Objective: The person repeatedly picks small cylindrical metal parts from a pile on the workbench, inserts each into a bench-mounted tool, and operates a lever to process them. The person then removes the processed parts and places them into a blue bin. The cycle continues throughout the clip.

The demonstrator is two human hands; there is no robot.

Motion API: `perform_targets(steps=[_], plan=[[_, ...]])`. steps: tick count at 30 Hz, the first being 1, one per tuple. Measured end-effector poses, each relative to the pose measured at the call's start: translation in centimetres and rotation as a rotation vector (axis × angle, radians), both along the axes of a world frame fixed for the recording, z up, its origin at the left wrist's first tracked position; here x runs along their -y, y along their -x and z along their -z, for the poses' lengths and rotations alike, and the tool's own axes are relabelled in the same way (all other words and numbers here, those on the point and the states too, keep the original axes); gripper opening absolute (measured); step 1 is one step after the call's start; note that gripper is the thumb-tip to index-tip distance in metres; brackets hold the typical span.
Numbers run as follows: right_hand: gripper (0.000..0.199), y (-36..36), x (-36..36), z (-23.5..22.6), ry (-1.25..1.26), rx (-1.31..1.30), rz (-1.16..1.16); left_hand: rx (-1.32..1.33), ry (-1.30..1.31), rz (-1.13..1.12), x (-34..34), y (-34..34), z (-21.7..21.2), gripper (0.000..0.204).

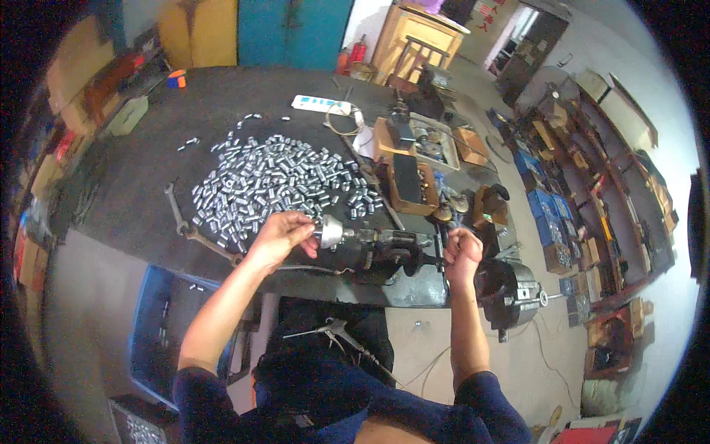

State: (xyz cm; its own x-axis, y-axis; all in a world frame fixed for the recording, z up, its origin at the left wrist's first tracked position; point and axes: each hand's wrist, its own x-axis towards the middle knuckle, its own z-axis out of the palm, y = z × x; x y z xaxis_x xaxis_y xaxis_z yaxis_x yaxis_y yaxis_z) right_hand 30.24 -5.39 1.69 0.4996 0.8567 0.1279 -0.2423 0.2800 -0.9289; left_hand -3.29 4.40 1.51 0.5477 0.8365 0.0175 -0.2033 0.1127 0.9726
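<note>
Several small shiny metal cylinders [270, 177] lie in a wide heap on the dark workbench [148, 200]. At the near edge stands a small bench machine [396, 248] with a silvery cone-shaped head [333, 232] at its left end. My left hand [285, 235] is closed, thumb and fingers pinching a small metal piece against the cone; the fingers mostly hide it. To the right of the machine, my right hand [464, 253] is curled into a fist at the machine's dark lever [441, 255]; its grip is partly hidden.
A wrench [177, 211] lies left of the heap. Cardboard boxes [414, 194] and a white power strip [321, 104] are farther back. An air gun [336, 329] rests over my lap. A blue bin [151, 325] stands below left, a dark round machine [510, 292] at right.
</note>
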Motion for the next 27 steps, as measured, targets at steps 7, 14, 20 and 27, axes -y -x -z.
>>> perform_targets(steps=[7,14,20,27], plan=[[0.012,0.5,-2.4,-1.7,-0.067,0.037,0.034,0.020,-0.021,0.044,-0.4,-0.1,0.0,0.017],[0.012,-0.6,-4.6,-0.6,-0.016,0.000,0.035,-0.002,-0.057,0.058,-0.7,-0.2,0.2,0.014],[0.014,-0.5,-6.2,1.8,-0.058,0.067,0.099,-0.215,-0.316,-0.110,-0.2,0.0,1.0,0.013],[0.018,-4.3,-8.4,9.2,-0.113,0.329,0.219,-0.338,-0.338,-0.124,0.7,-1.2,0.6,0.030]])
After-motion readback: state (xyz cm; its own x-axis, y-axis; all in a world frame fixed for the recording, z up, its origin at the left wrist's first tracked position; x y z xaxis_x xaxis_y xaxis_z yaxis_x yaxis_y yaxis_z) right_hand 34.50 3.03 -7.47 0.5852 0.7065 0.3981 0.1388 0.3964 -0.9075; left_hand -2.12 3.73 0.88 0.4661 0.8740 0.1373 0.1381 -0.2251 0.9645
